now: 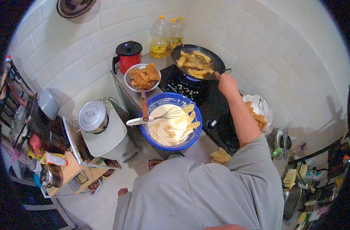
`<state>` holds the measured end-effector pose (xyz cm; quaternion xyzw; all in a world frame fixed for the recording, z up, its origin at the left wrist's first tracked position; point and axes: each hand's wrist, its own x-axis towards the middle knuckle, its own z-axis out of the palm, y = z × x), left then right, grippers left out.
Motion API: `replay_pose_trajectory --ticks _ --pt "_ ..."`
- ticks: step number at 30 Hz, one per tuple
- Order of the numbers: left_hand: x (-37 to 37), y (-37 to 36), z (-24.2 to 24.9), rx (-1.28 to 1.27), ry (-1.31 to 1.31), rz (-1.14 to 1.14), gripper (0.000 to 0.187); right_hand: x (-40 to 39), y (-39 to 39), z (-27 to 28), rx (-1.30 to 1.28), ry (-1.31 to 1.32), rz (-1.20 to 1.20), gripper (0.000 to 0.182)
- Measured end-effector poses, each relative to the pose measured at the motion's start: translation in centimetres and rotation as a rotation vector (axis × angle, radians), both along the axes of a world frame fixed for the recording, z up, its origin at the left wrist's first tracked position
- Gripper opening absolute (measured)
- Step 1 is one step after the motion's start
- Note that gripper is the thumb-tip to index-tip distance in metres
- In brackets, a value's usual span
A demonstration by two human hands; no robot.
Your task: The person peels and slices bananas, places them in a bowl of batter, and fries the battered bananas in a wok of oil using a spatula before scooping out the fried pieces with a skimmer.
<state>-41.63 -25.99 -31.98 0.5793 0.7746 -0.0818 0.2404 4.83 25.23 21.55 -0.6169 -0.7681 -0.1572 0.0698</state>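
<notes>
My right hand [227, 85] is closed round the handle of a slotted spatula [202, 59], whose head lies among yellow pieces frying in a dark pan [218, 60] over a blue flame. My left hand [122, 191] hangs low at my left side; only a small part shows beside the grey shirt, its fingers hidden. Nearer to me stands a blue basin [199, 132] of pale batter with a whisk [138, 121] and banana slices in it. A strainer [143, 90] of browned fried pieces sits behind the basin, its wooden handle over the rim.
A red jug [129, 61] and oil bottles [158, 40] stand at the back wall. Right of the stove [211, 105] is a paper-lined bowl [263, 109] of fried pieces. A lidded pot [92, 115] stands at the left, beside a shelf [69, 168]. A yellowish cloth [221, 156] lies at the stove's front.
</notes>
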Motion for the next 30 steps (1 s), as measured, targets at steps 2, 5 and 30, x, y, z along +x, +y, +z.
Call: replay_pose_trajectory --ticks 2,5,30 --pt "0.6 0.8 2.3 -0.085 0.032 0.041 0.019 0.0 0.5 0.4 -0.052 0.077 -0.016 0.019" --pt "0.4 1.7 5.3 -0.152 -0.056 0.064 0.019 1.0 1.6 1.4 -0.128 0.315 -0.165 0.02" --pt "-1.7 0.8 0.5 -0.031 -0.052 -0.063 0.018 2.0 -4.3 1.2 0.046 0.062 -0.062 0.03"
